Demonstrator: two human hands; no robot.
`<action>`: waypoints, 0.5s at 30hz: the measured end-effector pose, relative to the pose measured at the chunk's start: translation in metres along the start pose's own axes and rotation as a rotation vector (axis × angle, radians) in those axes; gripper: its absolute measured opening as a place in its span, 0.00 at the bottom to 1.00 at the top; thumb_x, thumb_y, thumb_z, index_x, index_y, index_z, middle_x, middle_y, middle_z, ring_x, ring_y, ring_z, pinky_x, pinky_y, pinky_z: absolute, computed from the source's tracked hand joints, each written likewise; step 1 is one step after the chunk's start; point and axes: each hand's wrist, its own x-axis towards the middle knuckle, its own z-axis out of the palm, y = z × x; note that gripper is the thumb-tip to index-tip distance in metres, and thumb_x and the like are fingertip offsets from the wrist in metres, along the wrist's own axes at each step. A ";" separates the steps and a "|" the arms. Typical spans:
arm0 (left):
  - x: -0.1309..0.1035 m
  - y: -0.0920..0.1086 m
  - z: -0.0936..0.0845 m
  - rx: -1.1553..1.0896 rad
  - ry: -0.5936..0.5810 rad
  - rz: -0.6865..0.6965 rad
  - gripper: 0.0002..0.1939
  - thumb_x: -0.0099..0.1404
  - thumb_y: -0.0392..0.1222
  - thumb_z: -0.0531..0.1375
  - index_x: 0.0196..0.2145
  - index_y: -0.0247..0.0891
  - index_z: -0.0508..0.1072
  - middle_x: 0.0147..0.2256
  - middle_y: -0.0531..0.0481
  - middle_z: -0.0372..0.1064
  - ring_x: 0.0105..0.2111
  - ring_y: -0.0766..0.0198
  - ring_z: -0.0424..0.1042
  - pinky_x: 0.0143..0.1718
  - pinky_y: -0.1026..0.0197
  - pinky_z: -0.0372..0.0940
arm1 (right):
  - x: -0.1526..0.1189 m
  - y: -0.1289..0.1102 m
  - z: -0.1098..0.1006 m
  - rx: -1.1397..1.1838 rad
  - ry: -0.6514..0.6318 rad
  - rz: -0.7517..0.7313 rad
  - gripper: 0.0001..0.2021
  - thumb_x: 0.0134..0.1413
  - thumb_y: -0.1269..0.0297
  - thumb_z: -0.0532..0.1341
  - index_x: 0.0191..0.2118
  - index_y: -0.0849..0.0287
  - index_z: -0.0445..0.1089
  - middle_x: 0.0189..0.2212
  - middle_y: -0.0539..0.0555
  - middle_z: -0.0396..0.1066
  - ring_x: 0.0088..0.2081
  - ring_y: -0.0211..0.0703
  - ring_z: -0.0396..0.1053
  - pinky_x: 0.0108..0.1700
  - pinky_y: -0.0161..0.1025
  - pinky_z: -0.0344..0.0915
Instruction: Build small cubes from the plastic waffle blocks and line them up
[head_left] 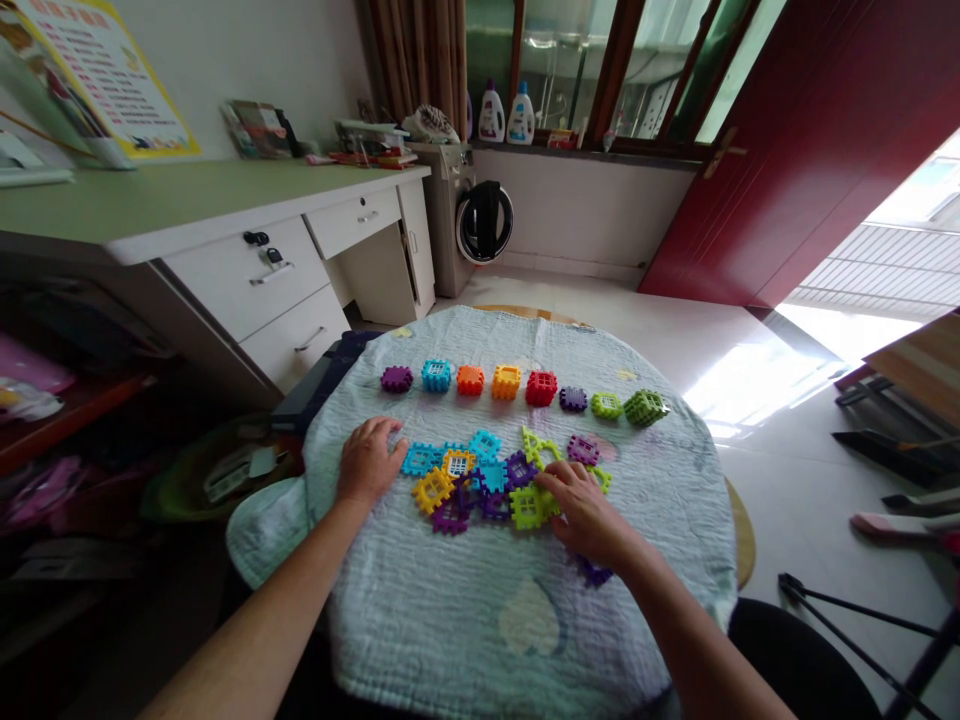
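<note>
Bare cloth (480, 620) nearside and between loose tile heap (487, 480) and far row of 8 blocks (517, 385).

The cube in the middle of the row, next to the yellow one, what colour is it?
Red cube, clearest in the head view.

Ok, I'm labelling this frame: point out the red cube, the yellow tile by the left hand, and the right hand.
red cube (541, 388), head view, its front face.
yellow tile (433, 490), head view, its centre grid.
right hand (589, 517), head view, back of the hand.
</note>
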 end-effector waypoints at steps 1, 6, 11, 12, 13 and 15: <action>0.000 0.000 0.000 0.000 0.001 -0.003 0.13 0.61 0.44 0.54 0.41 0.38 0.72 0.45 0.41 0.71 0.47 0.50 0.69 0.52 0.49 0.63 | 0.000 0.000 -0.001 -0.008 -0.002 0.004 0.29 0.41 0.76 0.58 0.54 0.56 0.67 0.50 0.59 0.66 0.50 0.53 0.59 0.52 0.49 0.58; 0.000 -0.001 0.000 -0.006 0.001 0.000 0.13 0.61 0.44 0.54 0.41 0.38 0.72 0.45 0.41 0.71 0.47 0.50 0.69 0.51 0.48 0.64 | 0.001 0.002 -0.003 0.043 0.049 -0.058 0.20 0.43 0.75 0.58 0.46 0.58 0.70 0.43 0.57 0.71 0.45 0.49 0.64 0.49 0.45 0.61; 0.000 0.000 0.000 -0.004 0.007 0.001 0.13 0.61 0.44 0.54 0.41 0.38 0.72 0.45 0.41 0.71 0.47 0.50 0.69 0.51 0.49 0.64 | 0.003 0.009 -0.006 0.173 0.237 0.007 0.12 0.55 0.73 0.52 0.40 0.57 0.71 0.34 0.55 0.73 0.38 0.43 0.69 0.42 0.39 0.63; 0.000 0.000 0.000 -0.005 0.008 0.000 0.13 0.61 0.44 0.54 0.41 0.38 0.72 0.45 0.41 0.71 0.47 0.50 0.69 0.51 0.49 0.64 | 0.003 0.010 -0.006 0.202 0.280 0.046 0.12 0.57 0.71 0.51 0.41 0.57 0.71 0.34 0.54 0.73 0.36 0.43 0.69 0.41 0.38 0.63; 0.000 0.000 0.000 -0.007 0.008 0.000 0.13 0.61 0.44 0.54 0.41 0.38 0.72 0.45 0.41 0.71 0.47 0.50 0.69 0.51 0.49 0.64 | 0.004 0.012 -0.006 0.234 0.312 0.082 0.13 0.58 0.69 0.51 0.44 0.57 0.70 0.33 0.54 0.73 0.35 0.43 0.70 0.39 0.38 0.63; 0.000 0.000 0.000 -0.007 0.006 -0.001 0.13 0.61 0.44 0.54 0.41 0.38 0.72 0.45 0.41 0.71 0.47 0.50 0.69 0.52 0.49 0.64 | 0.004 0.014 -0.004 0.300 0.342 0.133 0.14 0.59 0.67 0.51 0.48 0.58 0.68 0.29 0.52 0.72 0.31 0.42 0.70 0.36 0.37 0.63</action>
